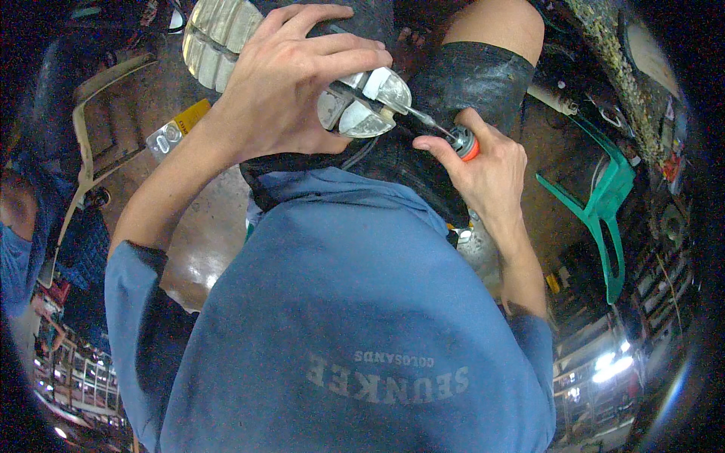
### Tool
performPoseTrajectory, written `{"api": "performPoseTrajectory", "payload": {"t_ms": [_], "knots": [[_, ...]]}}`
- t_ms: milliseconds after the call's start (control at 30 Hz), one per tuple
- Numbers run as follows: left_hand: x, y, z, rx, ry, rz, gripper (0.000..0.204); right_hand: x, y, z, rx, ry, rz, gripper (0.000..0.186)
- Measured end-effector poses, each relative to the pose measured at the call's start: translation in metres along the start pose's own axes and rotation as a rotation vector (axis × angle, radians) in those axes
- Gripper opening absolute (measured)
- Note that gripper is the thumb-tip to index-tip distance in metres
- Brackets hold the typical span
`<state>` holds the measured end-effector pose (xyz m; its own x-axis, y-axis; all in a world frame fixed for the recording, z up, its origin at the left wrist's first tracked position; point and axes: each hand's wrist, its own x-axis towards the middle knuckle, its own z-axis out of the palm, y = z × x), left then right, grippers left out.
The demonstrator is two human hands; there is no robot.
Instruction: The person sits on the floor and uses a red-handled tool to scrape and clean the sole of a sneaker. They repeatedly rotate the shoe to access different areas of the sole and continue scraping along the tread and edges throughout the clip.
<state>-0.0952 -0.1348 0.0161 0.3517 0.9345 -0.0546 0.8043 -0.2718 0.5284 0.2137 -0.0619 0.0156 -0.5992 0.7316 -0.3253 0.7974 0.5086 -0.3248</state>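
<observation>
A shoe [215,45] lies across my lap with its pale, worn sole turned up. My left hand [291,72] is closed over the middle of it, fingers across the sole and thumb along the near edge. In my right hand [491,162] is a screwdriver-like tool [466,143] with a grey and orange handle and a thin metal shaft. The shaft points left and reaches the right end of the sole, at its edge. Whether the tip has gone into the sole I cannot tell. Black material [483,87] covers my lap beneath the shoe.
A yellow box with a clear blister pack [170,136] lies left of my forearm. A beige chair frame [81,128] stands farther left, near another person [19,211] at the edge. To the right is a green plastic chair [612,185], with a rough trunk-like post [615,60] beyond.
</observation>
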Motion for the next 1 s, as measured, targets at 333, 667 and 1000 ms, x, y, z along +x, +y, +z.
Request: {"api": "performPoseTrajectory", "payload": {"t_ms": [333, 667, 1000], "knots": [[-0.005, -0.010, 0.006, 0.006, 0.087, 0.051, 0.082, -0.003, 0.003, 0.000, 0.010, -0.006, 0.018, 0.065], [-0.003, -0.009, 0.006, -0.057, 0.116, -0.014, 0.082, -0.007, 0.009, 0.003, 0.085, 0.034, 0.041, 0.065], [-0.005, -0.003, 0.000, -0.013, 0.022, -0.080, 0.087, -0.006, 0.001, 0.000, 0.019, -0.006, 0.104, 0.060]]}}
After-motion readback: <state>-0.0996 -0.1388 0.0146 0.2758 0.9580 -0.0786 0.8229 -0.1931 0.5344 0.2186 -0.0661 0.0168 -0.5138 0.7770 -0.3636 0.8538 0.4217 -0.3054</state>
